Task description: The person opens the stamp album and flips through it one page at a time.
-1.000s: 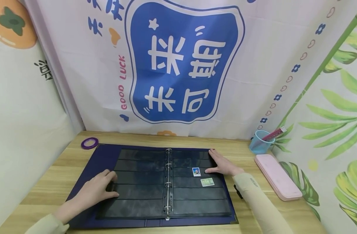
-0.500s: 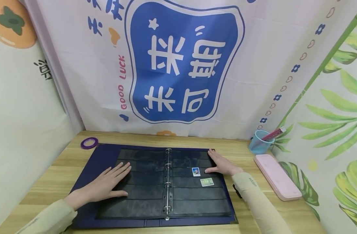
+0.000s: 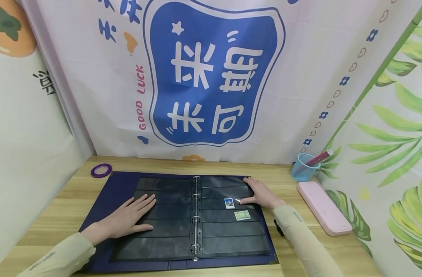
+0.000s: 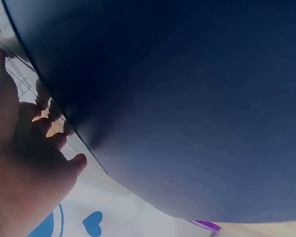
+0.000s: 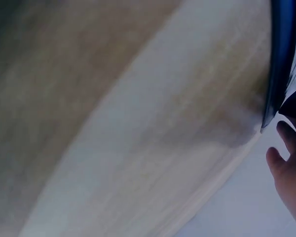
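A navy ring binder (image 3: 105, 200) lies spread on the table, its black pocket pages (image 3: 169, 240) on both sides of the metal rings (image 3: 195, 219). My left hand (image 3: 125, 219) rests flat on the left page, fingers straight and thumb out to the side. At the upper right corner of the right page (image 3: 231, 244), my right hand (image 3: 262, 194) holds the page's edge, thumb on top. That page bends up a little beside the thumb, with a streak of glare. A blue stamp (image 3: 229, 203) and a green stamp (image 3: 242, 215) sit in its pockets.
A purple tape roll (image 3: 101, 170) lies off the binder's upper left corner. At the right stand a blue mesh cup (image 3: 303, 169) with pencils (image 3: 319, 157) and a pink case (image 3: 324, 207). A printed cloth (image 3: 211, 77) hangs behind the wooden table (image 3: 48, 215).
My left hand has gone from curled at the left page's edge to flat on it, further right. The upper right page now bulges under my right hand. The view has shifted slightly.
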`<state>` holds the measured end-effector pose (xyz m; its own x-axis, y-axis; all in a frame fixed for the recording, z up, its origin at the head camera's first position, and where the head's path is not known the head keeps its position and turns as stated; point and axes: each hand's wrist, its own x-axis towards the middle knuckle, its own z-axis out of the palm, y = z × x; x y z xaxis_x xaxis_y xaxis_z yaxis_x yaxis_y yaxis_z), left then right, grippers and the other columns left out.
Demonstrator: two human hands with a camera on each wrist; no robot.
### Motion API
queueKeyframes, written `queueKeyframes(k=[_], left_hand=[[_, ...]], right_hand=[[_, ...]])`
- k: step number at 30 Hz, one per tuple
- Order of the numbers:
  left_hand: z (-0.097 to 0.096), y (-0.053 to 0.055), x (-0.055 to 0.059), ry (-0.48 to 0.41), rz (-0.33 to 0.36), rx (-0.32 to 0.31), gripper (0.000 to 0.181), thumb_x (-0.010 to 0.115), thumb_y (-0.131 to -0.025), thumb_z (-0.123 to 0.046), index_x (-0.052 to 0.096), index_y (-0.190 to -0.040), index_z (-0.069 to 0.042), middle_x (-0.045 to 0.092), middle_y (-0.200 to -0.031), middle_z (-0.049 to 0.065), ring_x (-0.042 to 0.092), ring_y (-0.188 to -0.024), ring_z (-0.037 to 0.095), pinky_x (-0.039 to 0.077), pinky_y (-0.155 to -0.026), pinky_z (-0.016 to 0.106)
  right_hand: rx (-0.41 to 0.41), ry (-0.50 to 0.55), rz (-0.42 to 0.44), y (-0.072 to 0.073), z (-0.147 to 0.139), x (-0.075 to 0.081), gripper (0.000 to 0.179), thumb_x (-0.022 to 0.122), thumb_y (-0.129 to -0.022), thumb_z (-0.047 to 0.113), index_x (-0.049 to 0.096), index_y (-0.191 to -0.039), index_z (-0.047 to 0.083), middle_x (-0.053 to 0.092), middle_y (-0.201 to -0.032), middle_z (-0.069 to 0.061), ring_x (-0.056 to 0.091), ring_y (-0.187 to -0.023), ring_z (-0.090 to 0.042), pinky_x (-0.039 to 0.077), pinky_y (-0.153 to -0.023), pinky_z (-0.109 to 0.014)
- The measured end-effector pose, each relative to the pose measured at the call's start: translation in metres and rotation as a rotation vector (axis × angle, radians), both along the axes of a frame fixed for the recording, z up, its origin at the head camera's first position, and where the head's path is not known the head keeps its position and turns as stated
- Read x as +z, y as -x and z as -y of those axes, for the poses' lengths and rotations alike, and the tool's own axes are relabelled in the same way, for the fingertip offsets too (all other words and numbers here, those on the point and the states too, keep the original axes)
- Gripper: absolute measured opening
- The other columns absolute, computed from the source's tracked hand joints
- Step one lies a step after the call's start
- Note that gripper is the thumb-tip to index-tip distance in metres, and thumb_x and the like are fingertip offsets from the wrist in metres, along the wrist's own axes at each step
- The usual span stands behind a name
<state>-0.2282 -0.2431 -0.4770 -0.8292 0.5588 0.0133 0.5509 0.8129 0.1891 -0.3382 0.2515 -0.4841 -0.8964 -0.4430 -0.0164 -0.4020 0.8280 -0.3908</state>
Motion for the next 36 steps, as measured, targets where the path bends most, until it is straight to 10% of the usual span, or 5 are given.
queueKeyframes(k=[11,19,25,30,36], left_hand=[[0.001,0.002,0.000,0.006,0.006,0.003,0.088,0.046,-0.092,-0.070,0.034,-0.155,-0.010,0.031,-0.162,0.014,0.031,-0.149,0.040,0.026,-0.114,0.067],[0.002,0.002,-0.001,-0.009,-0.002,-0.002,0.087,0.047,-0.092,-0.069,0.035,-0.155,-0.009,0.031,-0.162,0.014,0.031,-0.149,0.040,0.026,-0.114,0.068],[0.002,0.002,-0.002,-0.011,-0.007,-0.015,0.087,0.047,-0.092,-0.069,0.036,-0.154,-0.008,0.032,-0.162,0.015,0.032,-0.148,0.040,0.026,-0.113,0.068],[0.002,0.001,-0.002,-0.014,0.005,-0.009,0.088,0.047,-0.092,-0.070,0.036,-0.154,-0.009,0.032,-0.162,0.015,0.032,-0.148,0.040,0.026,-0.113,0.068],[0.002,0.001,-0.002,-0.017,0.004,-0.004,0.089,0.047,-0.091,-0.070,0.036,-0.154,-0.009,0.032,-0.162,0.014,0.032,-0.148,0.040,0.026,-0.113,0.068]], right_hand=[[-0.019,0.020,-0.004,-0.004,0.004,0.011,0.108,0.081,-0.073,0.058,0.035,-0.151,-0.001,0.041,-0.153,-0.022,0.038,-0.143,-0.041,0.034,-0.115,-0.056],[-0.003,0.097,-0.038,-0.009,0.012,0.026,0.101,0.083,-0.080,0.027,0.023,-0.152,-0.010,0.021,-0.159,-0.034,0.022,-0.148,-0.050,0.024,-0.119,-0.060],[-0.095,0.159,-0.072,-0.016,0.011,0.033,0.085,0.075,-0.086,0.016,0.026,-0.145,-0.020,0.036,-0.146,-0.042,0.038,-0.136,-0.055,0.034,-0.113,-0.061],[-0.172,0.281,0.138,-0.026,0.001,0.049,0.055,0.066,-0.094,0.018,0.046,-0.127,-0.021,0.064,-0.115,-0.036,0.072,-0.090,-0.034,0.060,-0.080,-0.043],[-0.224,0.403,0.360,-0.028,0.002,0.073,0.019,0.057,-0.098,0.010,0.058,-0.099,-0.009,0.060,-0.084,-0.008,0.064,-0.071,-0.011,0.061,-0.072,-0.030]])
